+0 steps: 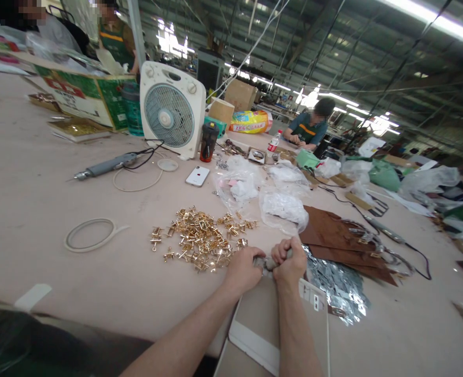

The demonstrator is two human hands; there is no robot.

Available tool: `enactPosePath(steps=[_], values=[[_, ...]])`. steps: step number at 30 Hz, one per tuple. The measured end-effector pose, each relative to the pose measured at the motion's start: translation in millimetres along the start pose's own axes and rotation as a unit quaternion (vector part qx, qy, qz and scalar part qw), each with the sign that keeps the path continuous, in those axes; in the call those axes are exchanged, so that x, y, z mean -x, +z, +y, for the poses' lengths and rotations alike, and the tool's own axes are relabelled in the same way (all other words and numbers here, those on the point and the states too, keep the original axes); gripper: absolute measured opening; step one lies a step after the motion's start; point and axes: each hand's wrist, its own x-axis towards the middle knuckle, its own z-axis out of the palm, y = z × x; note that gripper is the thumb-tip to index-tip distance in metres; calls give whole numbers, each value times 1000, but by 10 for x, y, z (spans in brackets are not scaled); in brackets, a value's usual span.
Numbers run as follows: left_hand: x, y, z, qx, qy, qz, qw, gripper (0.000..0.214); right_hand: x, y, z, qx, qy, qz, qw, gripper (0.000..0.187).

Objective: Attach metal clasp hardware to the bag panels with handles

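I judge this mid-step: my left grip (244, 268) and right grip (291, 263) hold a grey piece (270, 263), gold fittings (200, 236) loose mid-frame.

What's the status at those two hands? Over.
Left hand and right hand close together, greyish material between them, details unclear. Gold-coloured metal pieces heaped beside the left hand. Possible obstruction: plastic bag just beyond the right hand.

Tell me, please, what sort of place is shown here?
Probably a factory workshop: a heap of gold-coloured metal fittings lies on a large worktable, along with a corded hand tool, and long ceiling lights hang under a high roof.
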Motion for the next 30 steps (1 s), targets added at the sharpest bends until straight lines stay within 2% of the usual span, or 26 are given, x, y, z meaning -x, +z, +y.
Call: enactPosePath(steps=[10,16,20,22,24,27,30], values=[[-5,-8,1,-8,10,-9,1000,44,68,-17,31,15,-21,-44,999,36],[31,-76,18,-14,40,-30,999,36,199,-18,94,117,-49,-109,986,41],[102,-137,2,-10,104,-52,993,29,326,-11,147,199,-108,-130,965,44],[138,-151,-22,-3,154,-65,986,33,366,-10,149,215,-127,-132,959,43],[163,-141,-55,-7,179,-68,982,38,364,-22,115,187,-123,-120,967,42],[169,-89,-112,-33,166,-63,983,42,290,-79,-11,56,-85,-80,992,36],[148,-35,-162,-52,162,-60,984,52,221,-145,-153,-41,-75,-62,994,33]])
